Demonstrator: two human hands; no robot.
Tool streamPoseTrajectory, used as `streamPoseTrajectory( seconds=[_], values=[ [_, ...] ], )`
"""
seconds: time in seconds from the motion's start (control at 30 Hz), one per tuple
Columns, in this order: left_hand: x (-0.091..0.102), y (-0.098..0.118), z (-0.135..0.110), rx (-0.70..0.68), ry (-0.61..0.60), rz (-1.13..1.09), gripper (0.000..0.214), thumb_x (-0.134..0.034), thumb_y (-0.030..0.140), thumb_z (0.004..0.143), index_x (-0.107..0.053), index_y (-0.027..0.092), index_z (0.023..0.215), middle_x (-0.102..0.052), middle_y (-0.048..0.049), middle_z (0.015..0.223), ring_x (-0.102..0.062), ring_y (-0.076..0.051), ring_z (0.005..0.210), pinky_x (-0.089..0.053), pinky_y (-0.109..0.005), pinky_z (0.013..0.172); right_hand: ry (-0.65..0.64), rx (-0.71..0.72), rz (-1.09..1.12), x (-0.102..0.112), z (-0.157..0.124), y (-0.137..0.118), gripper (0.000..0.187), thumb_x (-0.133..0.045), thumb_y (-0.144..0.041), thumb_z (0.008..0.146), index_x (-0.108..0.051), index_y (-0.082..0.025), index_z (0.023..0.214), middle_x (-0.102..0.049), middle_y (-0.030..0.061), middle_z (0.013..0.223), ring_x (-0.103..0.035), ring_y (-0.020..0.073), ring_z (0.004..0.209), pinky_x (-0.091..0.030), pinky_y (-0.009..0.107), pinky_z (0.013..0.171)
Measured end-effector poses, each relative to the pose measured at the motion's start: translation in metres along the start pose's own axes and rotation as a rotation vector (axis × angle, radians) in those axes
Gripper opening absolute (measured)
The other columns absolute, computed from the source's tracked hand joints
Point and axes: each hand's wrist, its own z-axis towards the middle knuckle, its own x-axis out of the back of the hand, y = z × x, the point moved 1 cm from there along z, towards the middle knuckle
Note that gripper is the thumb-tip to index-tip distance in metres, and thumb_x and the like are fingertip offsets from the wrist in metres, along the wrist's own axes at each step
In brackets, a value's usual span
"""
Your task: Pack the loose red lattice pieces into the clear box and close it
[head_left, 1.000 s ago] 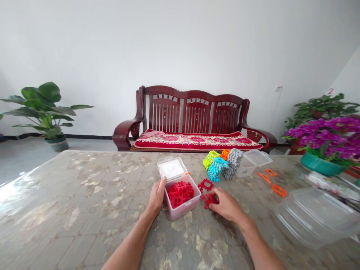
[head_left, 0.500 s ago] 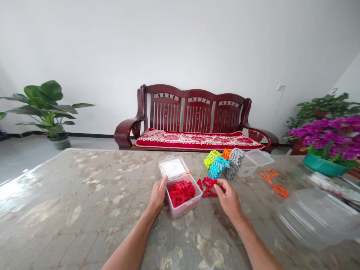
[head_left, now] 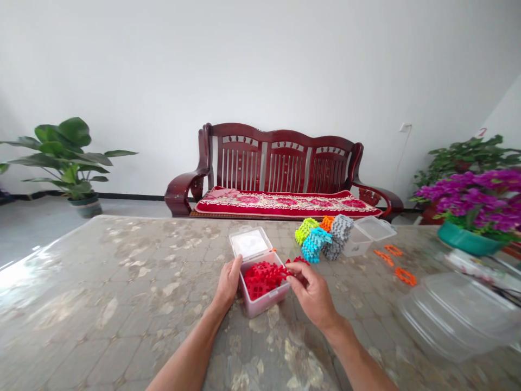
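The small clear box (head_left: 261, 307) is sitting on the near middle of the table (head_left: 101, 282), its hinged lid (head_left: 249, 243) lying open on the far side. Red pieces (head_left: 260, 276) are filling it almost to the rim. The left hand (head_left: 228, 282) is bracing the box's left wall, thumb on the rim and fingers curled against the side. The right hand (head_left: 311, 293) is reaching over the right rim, fingertips pinched shut on a clump of the same red pieces, some of them poking out just past the rim on the far side.

Just beyond and to the right, a cluster of green, blue, grey and orange blocks (head_left: 321, 238) is standing in a tight group, touching a second clear box (head_left: 364, 234) on its right. A few flat orange pieces (head_left: 405, 276) are lying loose further right, apart from each other. A big clear cover (head_left: 459, 315) is taking up the near right corner, and a teal flower bowl (head_left: 464, 239) is sitting beyond it by the right edge.

The whole left half of the table is showing bare marbled surface out to its left edge, and so is the near strip between the two forearms. A red wooden bench (head_left: 280, 174) is standing behind the far edge.
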Motion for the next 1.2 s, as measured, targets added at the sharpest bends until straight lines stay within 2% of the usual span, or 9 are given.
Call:
streamPoseTrajectory(
  seconds=[0.13,0.23,0.33,0.5,0.63,0.77,0.9,0.97,1.2],
  values=[
    [0.000,-0.001,0.000,-0.006,-0.006,0.000,0.061,-0.040,0.064,0.085,-0.071,0.012,0.076,-0.074,-0.0073,0.074,-0.066,-0.028,0.077,-0.049,-0.036,0.075,-0.105,0.066,-0.102,-0.006,0.004,-0.014,0.019,-0.058,-0.021,0.087,-0.073,-0.025,0.099,-0.075,0.0033,0.095,-0.069,0.0184,0.087,-0.054,0.030,0.083],
    [-0.001,-0.001,0.000,0.006,-0.012,-0.003,0.060,-0.040,0.063,0.086,-0.071,0.013,0.077,-0.074,-0.0073,0.073,-0.066,-0.029,0.077,-0.049,-0.036,0.073,-0.079,0.125,-0.110,-0.008,0.005,-0.015,0.020,-0.055,-0.020,0.089,-0.073,-0.025,0.097,-0.074,0.0044,0.095,-0.069,0.0186,0.090,-0.053,0.030,0.083],
    [-0.001,0.000,-0.001,0.006,-0.012,-0.003,0.060,-0.040,0.063,0.086,-0.071,0.013,0.077,-0.075,-0.0078,0.076,-0.066,-0.029,0.080,-0.049,-0.036,0.075,0.031,0.111,-0.086,-0.005,0.004,-0.002,0.022,-0.051,-0.023,0.092,-0.073,-0.024,0.097,-0.073,0.0062,0.093,-0.068,0.0192,0.088,-0.054,0.030,0.081],
    [-0.001,0.001,-0.001,-0.001,0.001,0.002,0.060,-0.040,0.064,0.086,-0.071,0.014,0.075,-0.074,-0.0071,0.074,-0.066,-0.029,0.078,-0.049,-0.036,0.075,0.104,-0.072,-0.174,0.003,0.000,0.037,0.027,-0.050,-0.024,0.088,-0.070,-0.023,0.105,-0.072,0.0073,0.104,-0.068,0.0207,0.088,-0.055,0.034,0.079],
    [-0.001,0.002,-0.001,-0.002,0.001,0.005,0.059,-0.040,0.063,0.086,-0.071,0.013,0.076,-0.075,-0.0069,0.074,-0.066,-0.029,0.078,-0.049,-0.035,0.074,-0.037,-0.176,-0.375,0.006,-0.008,0.052,0.030,-0.060,-0.027,0.081,-0.069,-0.026,0.109,-0.069,0.0058,0.108,-0.067,0.0227,0.091,-0.053,0.034,0.078],
    [-0.001,0.001,-0.001,0.000,0.000,-0.012,0.059,-0.040,0.061,0.087,-0.072,0.012,0.079,-0.075,-0.0080,0.078,-0.067,-0.029,0.080,-0.049,-0.035,0.076,-0.186,-0.138,-0.480,0.004,-0.013,0.050,0.033,-0.066,-0.025,0.077,-0.068,-0.028,0.110,-0.065,0.0048,0.108,-0.064,0.0238,0.099,-0.050,0.032,0.080],
    [-0.001,0.002,-0.002,0.000,0.007,-0.008,0.059,-0.041,0.061,0.087,-0.072,0.012,0.078,-0.075,-0.0076,0.076,-0.067,-0.029,0.079,-0.050,-0.036,0.077,-0.221,-0.102,-0.524,0.002,-0.013,0.049,0.018,-0.058,-0.016,0.082,-0.068,-0.025,0.094,-0.064,0.0048,0.102,-0.063,0.0223,0.098,-0.049,0.032,0.081],
    [-0.001,0.002,-0.002,-0.001,0.008,-0.004,0.059,-0.041,0.062,0.086,-0.072,0.012,0.076,-0.074,-0.0072,0.074,-0.067,-0.028,0.078,-0.050,-0.036,0.076,-0.232,-0.096,-0.538,0.001,-0.012,0.051,0.018,-0.053,-0.013,0.084,-0.066,-0.024,0.088,-0.063,0.0048,0.099,-0.063,0.0219,0.097,-0.048,0.032,0.081],
    [-0.001,0.000,0.000,-0.005,0.000,0.010,0.061,-0.039,0.063,0.086,-0.072,0.012,0.077,-0.074,-0.0075,0.073,-0.067,-0.030,0.078,-0.051,-0.038,0.077,-0.155,-0.172,-0.580,0.001,-0.015,0.061,0.032,-0.056,-0.020,0.088,-0.060,-0.023,0.119,-0.060,0.0085,0.115,-0.064,0.0238,0.104,-0.050,0.033,0.082]
  ],
)
